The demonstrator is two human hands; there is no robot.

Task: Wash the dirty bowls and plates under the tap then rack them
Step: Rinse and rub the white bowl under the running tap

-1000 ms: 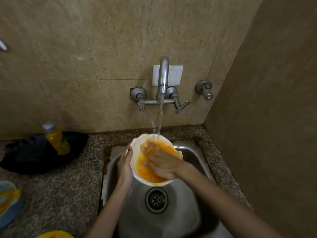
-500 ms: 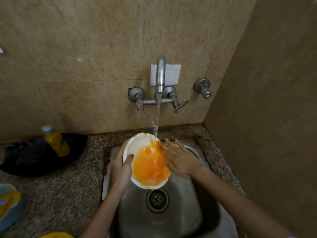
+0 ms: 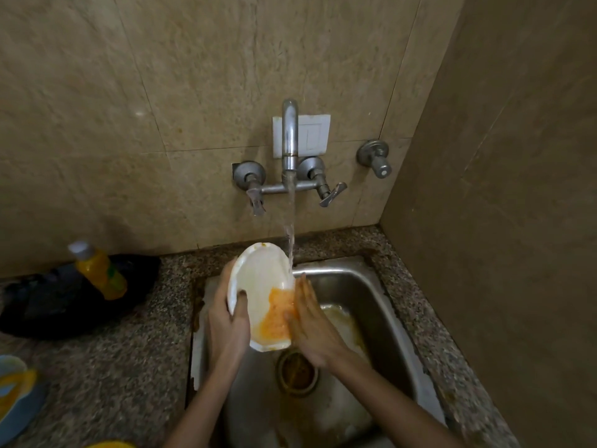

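1. White is the bowl, which is held tilted on edge above the steel sink. Its upper part is bare, and orange residue is gathered in its lower right part.
2. Water from the tap is seen falling onto the bowl's right rim.
3. The bowl's left rim is gripped by the left hand, with the thumb laid inside (the other fingers are hidden behind it).
4. The right hand is held flat, fingers straight and together, pressed against the residue at the right rim. Nothing is clasped by it.
5. On the granite counter at left, a bottle of orange liquid is seen on a black tray. A blue plate with yellow smears is cut off by the frame edge.
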